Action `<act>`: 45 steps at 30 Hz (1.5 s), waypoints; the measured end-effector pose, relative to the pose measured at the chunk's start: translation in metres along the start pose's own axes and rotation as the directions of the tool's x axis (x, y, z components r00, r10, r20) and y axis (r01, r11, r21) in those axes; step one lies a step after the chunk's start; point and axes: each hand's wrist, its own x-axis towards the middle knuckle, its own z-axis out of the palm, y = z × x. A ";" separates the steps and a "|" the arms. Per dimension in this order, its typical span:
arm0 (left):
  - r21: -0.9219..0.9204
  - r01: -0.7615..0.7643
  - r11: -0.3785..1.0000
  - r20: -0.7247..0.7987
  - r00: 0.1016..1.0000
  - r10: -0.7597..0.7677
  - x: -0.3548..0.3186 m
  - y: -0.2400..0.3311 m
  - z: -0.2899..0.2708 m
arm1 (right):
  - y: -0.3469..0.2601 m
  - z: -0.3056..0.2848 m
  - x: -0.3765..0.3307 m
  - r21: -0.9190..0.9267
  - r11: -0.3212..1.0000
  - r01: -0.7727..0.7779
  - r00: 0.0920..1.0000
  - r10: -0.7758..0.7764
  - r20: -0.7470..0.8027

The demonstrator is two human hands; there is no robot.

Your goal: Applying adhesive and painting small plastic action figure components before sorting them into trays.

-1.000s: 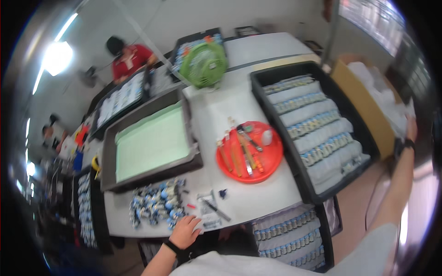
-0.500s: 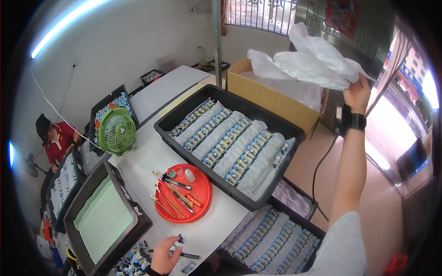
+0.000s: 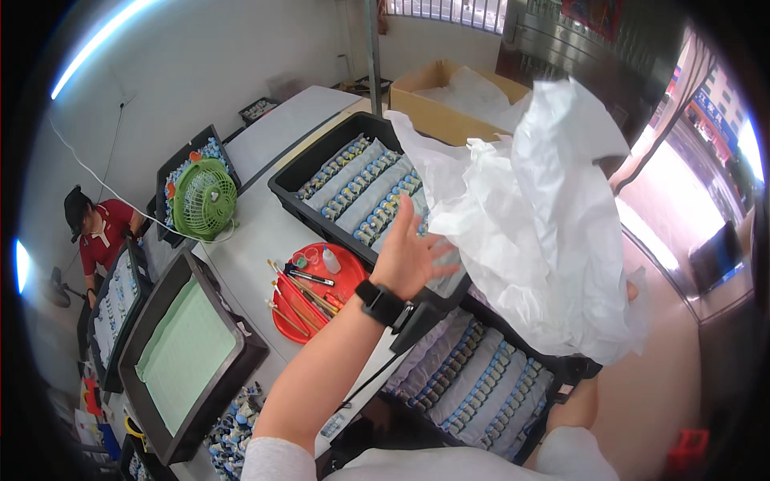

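Note:
A large crumpled white sheet of tissue paper (image 3: 533, 232) hangs in the air in front of me, over the right end of a black tray (image 3: 309, 210). My right hand (image 3: 633, 290) holds it up from behind; only a bit of its fingers shows past the sheet's right edge. My left hand (image 3: 413, 252) is open beside the sheet's left side, fingers spread and blurred, above the tray. In that tray small blue-and-white figurines (image 3: 359, 183) lie in rows between strips of white paper. The sheet hides the tray's right part.
A red round tray (image 3: 341, 268) holds brushes and small bottles. Nearby are a green fan (image 3: 205, 200), a dark tray lined with pale green (image 3: 184, 365), loose figurines (image 3: 233, 433), a lower figurine tray (image 3: 473, 393) and a cardboard box (image 3: 441, 104). A co-worker (image 3: 104, 232) sits at left.
My right hand has brought the paper sheet from above the cardboard box down toward me. My left hand has left the table near the loose figurines and risen to the sheet, opening out.

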 end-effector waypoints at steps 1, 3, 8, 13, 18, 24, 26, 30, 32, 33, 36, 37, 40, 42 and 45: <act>-0.067 -0.113 0.991 -0.068 0.992 0.108 0.005 0.001 -0.003 | 0.027 0.061 -0.015 -0.080 0.996 0.050 0.969 -0.068 -0.238; 0.131 -0.144 0.981 -0.044 0.988 0.150 0.017 0.000 0.018 | 0.006 0.057 -0.050 -0.519 0.855 -0.001 0.960 -0.144 -0.239; 0.359 -0.199 0.912 -0.190 0.941 0.280 0.021 -0.011 -0.037 | -0.003 0.008 -0.100 0.044 0.993 -0.109 0.857 0.116 -0.502; -0.022 -0.175 0.984 -0.344 0.926 0.157 -0.020 0.021 -0.042 | -0.012 -0.031 -0.159 -0.236 0.931 -0.278 0.842 0.118 -0.526; 0.550 0.095 0.830 -0.370 0.918 0.141 -0.048 0.038 -0.040 | 0.022 -0.066 -0.126 -0.263 0.856 -0.444 0.893 0.447 -0.052; 0.547 0.224 0.807 -0.482 0.872 0.085 -0.033 -0.011 -0.108 | 0.076 -0.012 -0.101 -0.417 0.818 -0.396 0.909 0.287 -0.302; 0.497 0.148 0.855 -0.470 0.875 0.122 -0.046 -0.003 -0.113 | 0.080 -0.007 -0.086 -0.470 0.802 -0.370 0.899 0.181 -0.398; 0.291 -0.202 0.935 -0.375 0.875 0.306 -0.073 0.040 -0.114 | 0.058 0.000 -0.084 -0.561 0.764 -0.319 0.858 -0.019 -0.514; 0.267 -0.266 0.926 -0.368 0.860 0.353 -0.086 0.062 -0.109 | 0.032 -0.007 -0.078 -0.735 0.472 -0.487 0.603 -0.427 -0.674; 0.276 -0.287 0.917 -0.383 0.842 0.379 -0.094 0.068 -0.110 | 0.042 0.004 -0.075 -0.733 0.480 -0.482 0.604 -0.423 -0.675; 0.277 -0.356 0.892 -0.432 0.783 0.447 -0.110 0.079 -0.120 | 0.102 0.056 -0.059 -0.829 -0.550 0.104 0.857 -0.374 0.356; 0.270 -0.371 0.889 -0.467 0.757 0.457 -0.117 0.081 -0.127 | 0.127 0.058 -0.051 -0.866 -0.454 0.211 0.936 -0.161 0.312; 0.266 -0.388 0.882 -0.444 0.763 0.470 -0.128 0.082 -0.110 | 0.180 0.055 -0.007 -0.888 -0.441 0.126 0.987 0.144 0.069; 0.306 -0.421 0.854 -0.440 0.733 0.519 -0.142 0.085 -0.112 | 0.197 0.020 0.013 -0.878 -0.478 0.030 0.994 0.108 -0.025; 0.365 -0.476 0.800 -0.455 0.659 0.599 -0.175 0.095 -0.124 | 0.210 -0.026 0.041 -0.815 -0.564 -0.135 0.893 0.287 -0.346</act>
